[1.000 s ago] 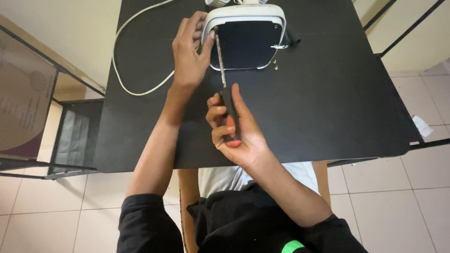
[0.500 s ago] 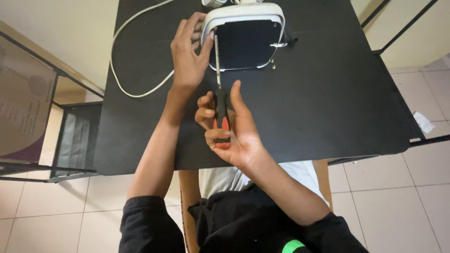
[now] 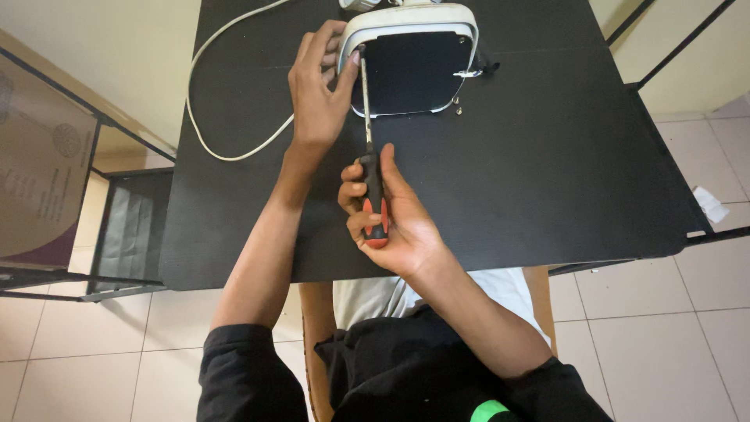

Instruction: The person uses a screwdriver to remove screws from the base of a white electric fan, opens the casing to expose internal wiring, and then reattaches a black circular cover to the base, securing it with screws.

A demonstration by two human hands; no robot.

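Two hands at work, which we list from the fingers outward. Our right hand [image 3: 391, 223] has its fingers curled shut around the black-and-red plastic handle of a long steel-shafted screwdriver [image 3: 373, 199]; the shaft runs up and away from us, and its tip meets the near left corner of a white rounded-square appliance with a black underside panel [image 3: 412, 66]. Our left hand [image 3: 316, 94] is clasped on that appliance's left edge, thumb lying by the shaft (fingers wrapped over the rim, tips hidden behind it). The appliance lies at the far middle of a black rectangular wooden table [image 3: 547, 180]. Two small metal screws [image 3: 458, 107] lie on the tabletop just beside its right near corner. One white power cord [image 3: 226, 117] loops across the table's left part, passing under our left wrist. Beyond the table's left side stands a black metal-framed shelf [image 3: 125, 234] on pale floor tiles [image 3: 664, 328].
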